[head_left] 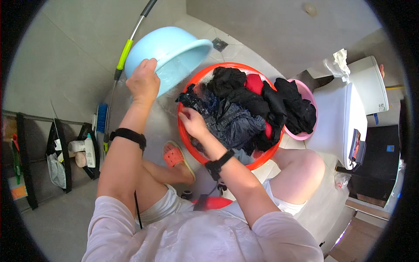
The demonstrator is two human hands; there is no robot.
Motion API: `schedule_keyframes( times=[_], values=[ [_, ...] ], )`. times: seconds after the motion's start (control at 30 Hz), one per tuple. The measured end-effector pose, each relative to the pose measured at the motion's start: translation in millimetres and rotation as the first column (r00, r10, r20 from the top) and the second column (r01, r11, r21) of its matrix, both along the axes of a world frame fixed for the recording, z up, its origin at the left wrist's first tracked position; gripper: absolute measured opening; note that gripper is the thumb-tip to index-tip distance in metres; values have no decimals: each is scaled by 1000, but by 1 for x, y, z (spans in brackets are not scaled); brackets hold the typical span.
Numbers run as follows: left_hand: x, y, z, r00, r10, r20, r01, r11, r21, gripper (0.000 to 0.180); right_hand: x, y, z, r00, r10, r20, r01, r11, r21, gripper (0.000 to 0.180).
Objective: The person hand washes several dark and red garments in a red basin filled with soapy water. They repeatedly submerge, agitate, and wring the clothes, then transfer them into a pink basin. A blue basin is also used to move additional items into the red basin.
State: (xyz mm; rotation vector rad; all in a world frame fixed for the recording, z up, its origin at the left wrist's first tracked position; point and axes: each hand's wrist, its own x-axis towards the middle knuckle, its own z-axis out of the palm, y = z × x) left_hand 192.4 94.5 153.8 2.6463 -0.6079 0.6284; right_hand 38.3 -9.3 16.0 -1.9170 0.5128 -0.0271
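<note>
My left hand (pixel 145 81) is closed round the rim of a light blue basin (pixel 168 46), which is tilted on its side with its opening toward the red tub. Its inside looks wet. At the left edge of the red tub (pixel 233 65), the fingers of my right hand (pixel 193 123) are curled beside the rim and dark cloth; what they hold, if anything, I cannot make out. Wet dark clothes (pixel 231 124) are heaped in the tub, with a red piece (pixel 254 84) among them and suds along the edge.
A pink basin (pixel 310 96) with black clothes (pixel 296 111) stands right of the tub, near a white toilet (pixel 338 118). A green-and-black pole (pixel 124 54) leans at the left. Bottles sit in a hanging wall organizer (pixel 89 150). Beyond the tub is a floor drain (pixel 219 44).
</note>
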Motion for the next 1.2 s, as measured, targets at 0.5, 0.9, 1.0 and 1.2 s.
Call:
schedule_keyframes(
  times=[0.5, 0.9, 1.0, 1.2],
  values=[
    [63, 69, -139, 595, 21, -804, -781, 255, -571, 52, -172, -29, -3, 885, 69, -459, -363, 721, -590, 49],
    [22, 98, -146, 102, -251, -962, -655, 711, -255, 51, -131, -136, 31, 848, -289, -444, -96, 740, -665, 96],
    [9, 63, -121, -102, 136, -986, -489, 856, 168, 55, -122, -143, 18, 782, -219, -584, -56, 908, -415, 68],
    [-20, -4, -49, 124, 112, -986, -88, 991, 102, 55, -111, -72, -8, 977, -75, -197, 94, 991, 93, 67]
  ],
)
